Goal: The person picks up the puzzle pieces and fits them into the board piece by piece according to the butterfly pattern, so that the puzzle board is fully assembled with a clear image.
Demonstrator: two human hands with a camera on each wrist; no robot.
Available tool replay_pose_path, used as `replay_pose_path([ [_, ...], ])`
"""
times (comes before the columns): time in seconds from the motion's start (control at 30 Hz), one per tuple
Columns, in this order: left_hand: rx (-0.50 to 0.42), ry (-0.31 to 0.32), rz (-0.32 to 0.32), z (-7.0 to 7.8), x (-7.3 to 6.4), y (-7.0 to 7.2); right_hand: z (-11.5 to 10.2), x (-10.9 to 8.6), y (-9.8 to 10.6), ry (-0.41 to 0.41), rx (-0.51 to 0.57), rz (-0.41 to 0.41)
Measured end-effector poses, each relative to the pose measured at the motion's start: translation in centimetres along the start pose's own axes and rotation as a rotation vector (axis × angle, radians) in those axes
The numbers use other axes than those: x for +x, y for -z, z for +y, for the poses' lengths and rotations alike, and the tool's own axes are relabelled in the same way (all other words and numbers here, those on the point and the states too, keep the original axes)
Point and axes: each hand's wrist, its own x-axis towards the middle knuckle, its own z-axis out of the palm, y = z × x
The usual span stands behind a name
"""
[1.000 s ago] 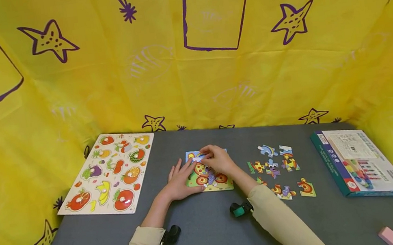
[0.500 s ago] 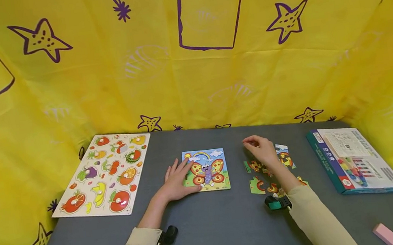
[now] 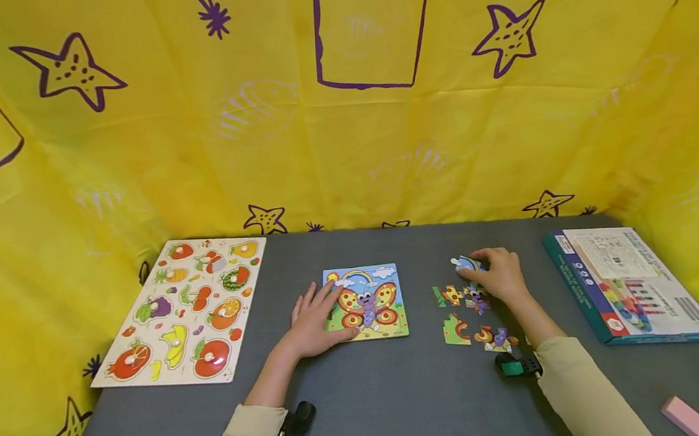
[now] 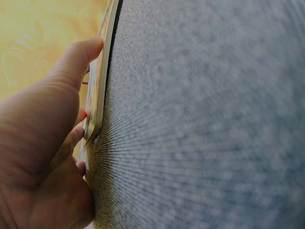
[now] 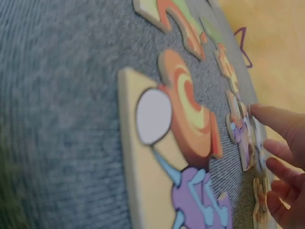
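Right grip (image 3: 502, 276) pinched the rainbow piece (image 3: 465, 262).
Left grip (image 3: 315, 326) lay splayed, fingers straight, on the butterfly board (image 3: 369, 301), likely to steady it.

Board (image 3: 369, 323): square, flat on the desk (image 3: 373, 411), full butterfly scene with sun and rainbow, near left side partly covered. Loose pieces to its right: rainbow piece (image 3: 465, 264) in back, partly covered; wing piece (image 3: 448, 296) and purple face piece (image 3: 477, 300) mid row; in front, green corner piece (image 3: 455, 331) with orange arc, body piece (image 3: 501, 340) with orange swirl, pale edge
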Motion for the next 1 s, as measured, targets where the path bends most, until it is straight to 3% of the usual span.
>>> replay_pose_path([
  [0.33, -0.007, 0.006, 0.008, 0.1, -0.1, 0.0, 0.1, 0.1, -0.3, -0.031, 0.045, -0.009],
  [0.53, -0.010, 0.009, 0.002, 0.1, -0.1, 0.1, -0.7, 0.1, -0.8, -0.052, 0.167, 0.109],
  [0.63, -0.016, 0.011, 0.000, 0.2, -0.2, 0.1, -1.6, 0.2, -1.2, -0.066, 0.224, 0.131],
  [1.0, -0.007, 0.001, 0.005, -0.1, -0.1, -0.1, -7.6, 0.4, -4.3, -0.192, 0.540, -0.070],
])
